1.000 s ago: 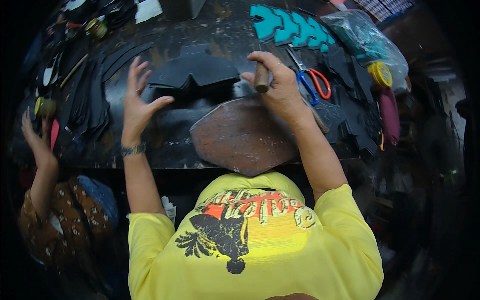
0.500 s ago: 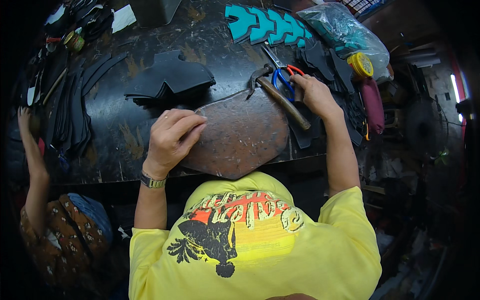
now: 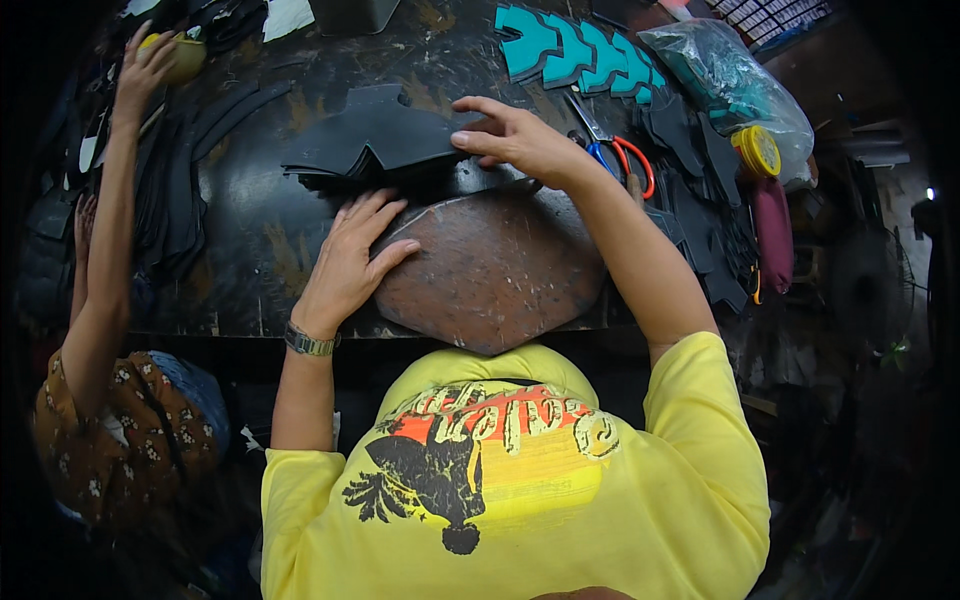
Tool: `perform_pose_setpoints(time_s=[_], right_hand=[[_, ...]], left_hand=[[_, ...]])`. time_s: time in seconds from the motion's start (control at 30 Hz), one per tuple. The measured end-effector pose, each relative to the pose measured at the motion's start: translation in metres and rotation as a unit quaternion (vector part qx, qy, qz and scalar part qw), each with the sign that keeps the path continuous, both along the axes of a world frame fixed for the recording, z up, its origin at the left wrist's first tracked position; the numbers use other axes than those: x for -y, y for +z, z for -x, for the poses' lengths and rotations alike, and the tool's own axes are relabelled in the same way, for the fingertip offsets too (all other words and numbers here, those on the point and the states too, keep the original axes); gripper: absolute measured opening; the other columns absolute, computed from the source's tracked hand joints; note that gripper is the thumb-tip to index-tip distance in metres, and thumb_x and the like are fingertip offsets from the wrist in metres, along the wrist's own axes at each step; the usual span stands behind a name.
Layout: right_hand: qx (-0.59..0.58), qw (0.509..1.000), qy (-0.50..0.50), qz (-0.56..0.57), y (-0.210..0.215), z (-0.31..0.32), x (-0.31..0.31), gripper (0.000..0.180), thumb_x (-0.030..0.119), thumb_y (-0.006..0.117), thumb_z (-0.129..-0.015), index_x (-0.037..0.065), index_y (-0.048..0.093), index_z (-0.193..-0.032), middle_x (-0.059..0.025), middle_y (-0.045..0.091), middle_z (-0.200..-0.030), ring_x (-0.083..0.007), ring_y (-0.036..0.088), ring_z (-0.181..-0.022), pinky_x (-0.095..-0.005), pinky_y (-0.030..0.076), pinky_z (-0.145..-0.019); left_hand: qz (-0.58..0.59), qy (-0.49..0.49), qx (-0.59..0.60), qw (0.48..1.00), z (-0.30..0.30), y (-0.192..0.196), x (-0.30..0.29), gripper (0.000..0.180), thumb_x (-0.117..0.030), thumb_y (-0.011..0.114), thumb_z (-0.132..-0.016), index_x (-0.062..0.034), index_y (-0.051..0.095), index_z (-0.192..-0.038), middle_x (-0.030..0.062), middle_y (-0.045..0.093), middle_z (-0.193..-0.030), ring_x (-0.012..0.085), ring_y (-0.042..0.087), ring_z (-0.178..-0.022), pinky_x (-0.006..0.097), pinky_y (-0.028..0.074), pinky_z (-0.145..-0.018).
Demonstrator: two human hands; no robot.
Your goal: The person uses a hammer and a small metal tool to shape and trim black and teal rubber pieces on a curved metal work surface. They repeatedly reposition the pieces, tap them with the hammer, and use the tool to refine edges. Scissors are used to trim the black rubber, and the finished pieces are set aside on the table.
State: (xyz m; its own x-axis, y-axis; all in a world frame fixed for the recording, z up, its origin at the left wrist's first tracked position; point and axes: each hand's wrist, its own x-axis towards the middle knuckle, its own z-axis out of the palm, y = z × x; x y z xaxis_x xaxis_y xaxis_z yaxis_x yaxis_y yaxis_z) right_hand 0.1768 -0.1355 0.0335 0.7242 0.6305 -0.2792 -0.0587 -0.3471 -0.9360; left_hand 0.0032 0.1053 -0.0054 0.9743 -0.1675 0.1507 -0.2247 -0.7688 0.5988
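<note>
Grips spread, the left hand [image 3: 350, 258] was before the stacked, notched black sheets [image 3: 372, 138], the right hand [image 3: 512, 140] at their right.

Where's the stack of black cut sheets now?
In the head view, the black stack lies upper left of centre, beside the right hand, beyond the brown angular board.

Dim, blackened fisheye edges; soft sheen on tabletop [image 3: 245, 205]

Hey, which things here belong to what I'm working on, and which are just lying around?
Likely in the work:
- stack of black cut pieces, by the right hand
- brown board, by the left hand

Apparently lying about:
- teal pieces
- red-and-blue-handled scissors
- round yellow container
- clear plastic bag
</note>
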Motion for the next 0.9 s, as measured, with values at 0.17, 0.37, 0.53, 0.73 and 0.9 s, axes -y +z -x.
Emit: perform_pose_setpoints(time_s=[0.17, 0.37, 0.53, 0.73, 0.9], right_hand=[[-0.019, 1.000, 0.011, -0.008, -0.003, -0.011, -0.018, 0.068, 0.044, 0.075, -0.097, 0.011, 0.052, -0.153, -0.0169, 0.061, -0.142, -0.0267, 0.061, -0.128, -0.0389, 0.056, -0.099], [0.129, 0.989, -0.079, -0.006, -0.014, -0.064, -0.010, 0.063, 0.046, 0.079, -0.093, 0.007, 0.064, -0.140, -0.0153, 0.074, -0.117, -0.0220, 0.072, -0.098, -0.0355, 0.058, -0.084], [0.391, 0.875, -0.176, 0.225, -0.027, -0.144, 0.018, 0.071, 0.047, 0.083, -0.087, 0.009, 0.063, -0.143, -0.0217, 0.071, -0.132, -0.0372, 0.069, -0.120, -0.0465, 0.055, -0.101], [0.334, 0.849, -0.201, 0.356, -0.043, -0.204, 0.038, 0.084, 0.053, 0.088, -0.079, 0.019, 0.059, -0.150, -0.0172, 0.062, -0.148, -0.0414, 0.053, -0.141, -0.0505, 0.047, -0.114], [0.342, 0.841, -0.139, 0.395, -0.049, -0.208, 0.037, 0.093, 0.053, 0.094, -0.069, 0.025, 0.058, -0.151, -0.0160, 0.065, -0.144, -0.0424, 0.049, -0.141, -0.0511, 0.047, -0.113]], left_hand=[[0.005, -0.010, -0.063, 0.998, -0.013, 0.009, -0.004, 0.062, -0.039, 0.072, -0.098, -0.0027, 0.059, -0.146, 0.0221, 0.055, -0.154, 0.0403, 0.049, -0.144, 0.047, 0.036, -0.121], [0.013, -0.013, -0.021, 1.000, -0.054, 0.003, -0.011, 0.066, -0.046, 0.072, -0.097, 0.0009, 0.061, -0.143, 0.0220, 0.058, -0.149, 0.0392, 0.055, -0.138, 0.046, 0.042, -0.116], [0.028, -0.013, -0.032, 0.999, -0.093, 0.001, -0.019, 0.065, -0.045, 0.072, -0.097, 0.0020, 0.061, -0.142, 0.0217, 0.059, -0.147, 0.0391, 0.057, -0.134, 0.046, 0.044, -0.114], [-0.028, 0.020, -0.018, 0.999, -0.099, -0.011, -0.007, 0.066, -0.040, 0.076, -0.095, -0.0068, 0.057, -0.149, 0.0182, 0.049, -0.156, 0.0405, 0.047, -0.142, 0.047, 0.041, -0.117], [-0.050, -0.001, 0.002, 0.999, -0.093, -0.018, -0.011, 0.069, -0.039, 0.078, -0.093, -0.0131, 0.055, -0.152, 0.0170, 0.046, -0.158, 0.0403, 0.043, -0.144, 0.050, 0.037, -0.120]])
